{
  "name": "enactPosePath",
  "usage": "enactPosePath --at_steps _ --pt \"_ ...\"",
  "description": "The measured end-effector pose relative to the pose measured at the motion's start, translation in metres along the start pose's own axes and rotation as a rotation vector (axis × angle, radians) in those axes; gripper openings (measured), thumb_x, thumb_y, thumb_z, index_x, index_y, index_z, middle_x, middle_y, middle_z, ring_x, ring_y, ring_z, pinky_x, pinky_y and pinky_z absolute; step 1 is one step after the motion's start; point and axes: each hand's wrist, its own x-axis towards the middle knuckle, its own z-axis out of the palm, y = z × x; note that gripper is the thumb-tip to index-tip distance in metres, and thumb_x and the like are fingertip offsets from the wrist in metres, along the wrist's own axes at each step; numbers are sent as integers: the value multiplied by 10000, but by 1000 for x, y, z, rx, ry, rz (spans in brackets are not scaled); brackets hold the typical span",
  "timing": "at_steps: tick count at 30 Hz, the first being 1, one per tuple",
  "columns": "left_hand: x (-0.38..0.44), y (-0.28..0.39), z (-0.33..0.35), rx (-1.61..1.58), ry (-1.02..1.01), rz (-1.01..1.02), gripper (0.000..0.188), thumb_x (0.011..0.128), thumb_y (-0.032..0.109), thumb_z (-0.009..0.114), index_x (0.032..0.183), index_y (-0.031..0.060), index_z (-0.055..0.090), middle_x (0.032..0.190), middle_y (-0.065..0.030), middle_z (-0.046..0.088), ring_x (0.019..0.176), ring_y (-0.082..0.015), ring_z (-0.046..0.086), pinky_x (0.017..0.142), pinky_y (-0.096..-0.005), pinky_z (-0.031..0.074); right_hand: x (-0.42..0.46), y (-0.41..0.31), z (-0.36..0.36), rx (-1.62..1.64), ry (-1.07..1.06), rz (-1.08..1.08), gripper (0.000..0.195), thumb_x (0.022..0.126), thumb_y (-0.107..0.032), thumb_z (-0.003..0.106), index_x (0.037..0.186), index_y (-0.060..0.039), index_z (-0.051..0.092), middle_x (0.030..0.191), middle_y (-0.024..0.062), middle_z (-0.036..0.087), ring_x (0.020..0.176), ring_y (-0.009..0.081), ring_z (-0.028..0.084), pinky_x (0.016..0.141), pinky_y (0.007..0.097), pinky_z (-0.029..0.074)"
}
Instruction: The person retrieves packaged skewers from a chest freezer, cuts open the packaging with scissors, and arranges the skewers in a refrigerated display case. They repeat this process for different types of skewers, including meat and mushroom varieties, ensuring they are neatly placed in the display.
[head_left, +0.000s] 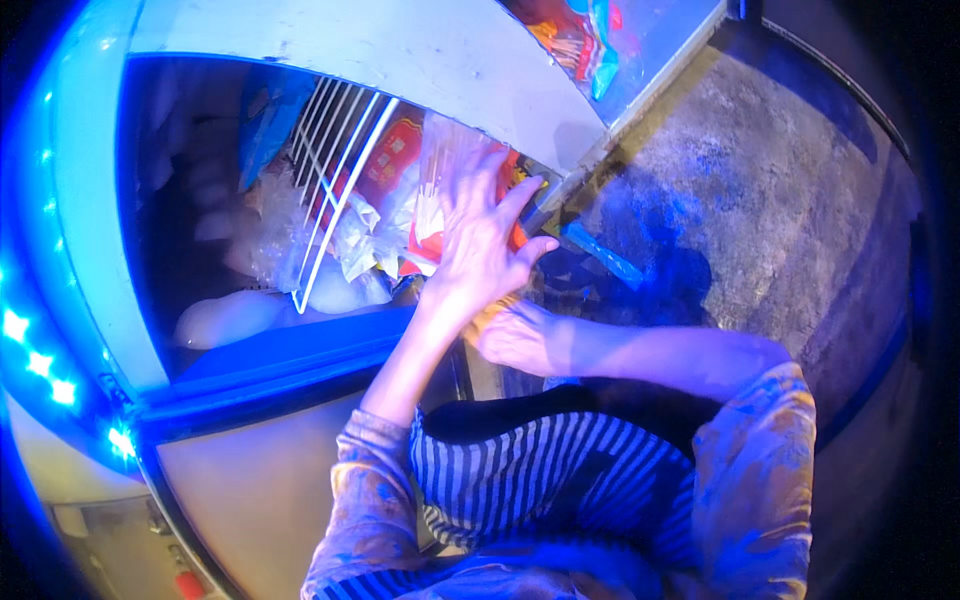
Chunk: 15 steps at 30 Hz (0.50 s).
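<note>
My left hand (480, 232) reaches over the near right part of an open chest freezer, its fingers spread and slightly blurred. Beneath it are red and white plastic food packages (427, 229), partly hidden by the hand. My right hand (519, 337) is just below the left wrist, by the freezer's edge, with its fingers curled. Something orange-yellow (491, 309) shows at those fingers; too little of it is visible to tell what it is or whether it is gripped. A red printed bag (390, 154) lies farther in, behind a crumpled clear wrapper (356, 236).
A white wire rack (346, 187) stands tilted inside the freezer. Pale rounded bags (229, 319) lie along the near wall. The white freezer top (360, 45) overhangs the far side. To the right, a blue strip (607, 255) lies near the concrete floor (780, 187).
</note>
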Motion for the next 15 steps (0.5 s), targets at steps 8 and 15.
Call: enactPosePath --at_steps 8,15 --pt "18 -59 18 235 -11 -9 611 568 22 614 1148 162 479 1157 -105 430 1193 -290 301 1010 -478 157 -21 5 -39 -210 -94 63 361 671 -84 464 989 84 498 679 110 599 665 253 595 783 479 390" --pt "20 -106 33 428 44 -7 571 637 238 672 1168 266 466 1192 -96 397 1217 -328 239 1007 -473 163 -28 38 -70 -38 -79 327 63 646 -36 504 675 -5 551 610 162 559 607 321 563 561 420 437"
